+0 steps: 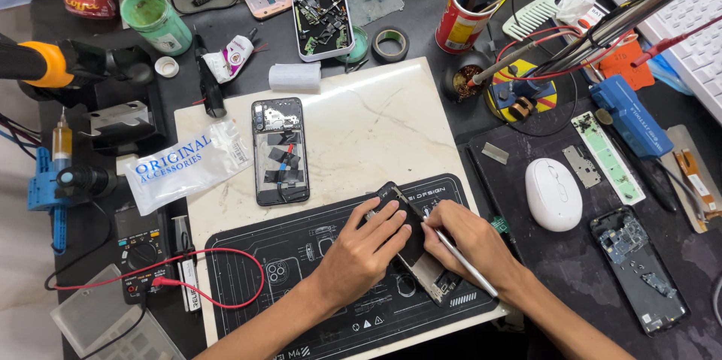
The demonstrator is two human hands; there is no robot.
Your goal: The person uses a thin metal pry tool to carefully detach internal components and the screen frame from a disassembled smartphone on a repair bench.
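Note:
My left hand (368, 243) presses its fingers down on a dark phone part (392, 198) that lies tilted on the black repair mat (301, 251). My right hand (466, 236) grips a thin silver tool (462, 261) like a pen, with its tip on the same part; a bare circuit section (435, 279) shows under the hand. An opened phone (280, 151) with its back off lies flat on the white marble slab (376, 119), above my hands.
A clear plastic bag (186, 164) lies left of the slab, with a multimeter (143, 255) and red leads (203, 255) below it. A white mouse (553, 193), another opened phone (639, 268), a parts tray (322, 13), a tape roll (391, 43) and a tool cup (465, 10) surround the work area.

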